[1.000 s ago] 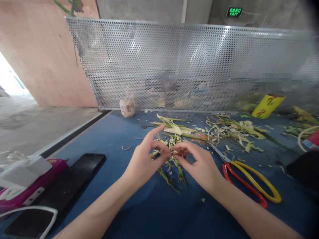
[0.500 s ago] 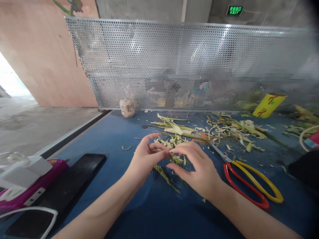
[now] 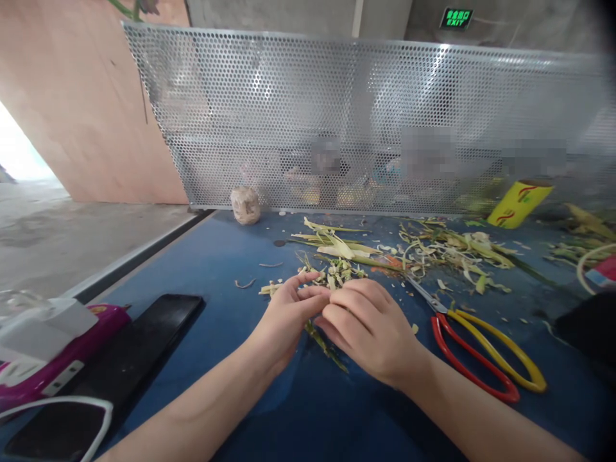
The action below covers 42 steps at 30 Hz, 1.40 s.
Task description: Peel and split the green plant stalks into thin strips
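Small heap of pale-green plant bits on the bench, directly beyond the fingers and between the two hands; its near edge is hidden by the right hand, which looks the nearer. No clear long axis: loose, knobbly, cream to yellow-green, thin stalks poking out. A green stem lies on the near side, slanting from under the fingers towards the wearer and rightward; darker, jointed, upper end hidden.

Left hand: thumb and forefinger nearly together, tips meeting the right's. Right hand: fingers curled inward, bunched. Cannot tell what, if anything, either pinches; the contact is covered.

Further out: pale pieces by the left knuckles; long flattened leaves behind the heap; scissors right, red and yellow handles, blades towards shredded trimmings. Black phone well left.
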### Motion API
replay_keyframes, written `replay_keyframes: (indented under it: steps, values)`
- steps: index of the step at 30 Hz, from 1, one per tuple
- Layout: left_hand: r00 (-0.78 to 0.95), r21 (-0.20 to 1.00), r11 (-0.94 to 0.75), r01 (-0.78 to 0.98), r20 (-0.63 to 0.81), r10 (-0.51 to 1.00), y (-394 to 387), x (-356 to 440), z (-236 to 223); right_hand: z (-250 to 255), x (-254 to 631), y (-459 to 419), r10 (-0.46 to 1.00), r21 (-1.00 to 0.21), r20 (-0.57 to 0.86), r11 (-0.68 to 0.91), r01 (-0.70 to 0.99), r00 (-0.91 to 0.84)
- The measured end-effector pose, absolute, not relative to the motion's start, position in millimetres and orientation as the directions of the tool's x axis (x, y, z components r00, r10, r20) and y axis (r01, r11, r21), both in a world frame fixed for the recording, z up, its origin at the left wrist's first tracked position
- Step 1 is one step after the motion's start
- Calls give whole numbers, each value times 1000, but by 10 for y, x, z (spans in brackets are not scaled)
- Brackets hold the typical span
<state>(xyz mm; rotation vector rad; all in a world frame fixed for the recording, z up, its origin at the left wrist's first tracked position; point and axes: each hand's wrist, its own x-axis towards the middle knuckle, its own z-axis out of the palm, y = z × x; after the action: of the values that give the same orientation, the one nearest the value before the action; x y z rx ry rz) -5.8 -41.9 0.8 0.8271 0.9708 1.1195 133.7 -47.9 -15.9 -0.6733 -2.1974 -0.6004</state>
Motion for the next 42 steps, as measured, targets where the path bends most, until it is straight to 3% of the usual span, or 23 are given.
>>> replay_keyframes:
  steps: [4,11,13,26,33,39,42]
  values:
    - [157,904,246,-349,-202,967,-435,-53,25,-162,1331,-496,249,270,770,708,653,-588]
    - [142,896,190,-402,-144,979,-414,-85,20,-178,1347,-465,354,-8,841,766,643,-410]
    - [129,893,185,-411,-144,981,-411,-85,15,-172,1352,-459,364,-35,851,760,649,-380]
    - [163,880,238,-411,-186,969,-441,-46,8,-184,1350,-458,261,112,849,760,641,-458]
    - [162,875,256,-411,-206,965,-450,-44,14,-99,1387,-504,101,388,789,682,620,-606]
    - [113,921,119,-371,-82,990,-501,-11,35,-80,1402,-510,65,420,782,680,601,-620]
    - [90,940,26,-340,5,996,-531,1,57,-98,1410,-502,100,320,817,740,591,-567]
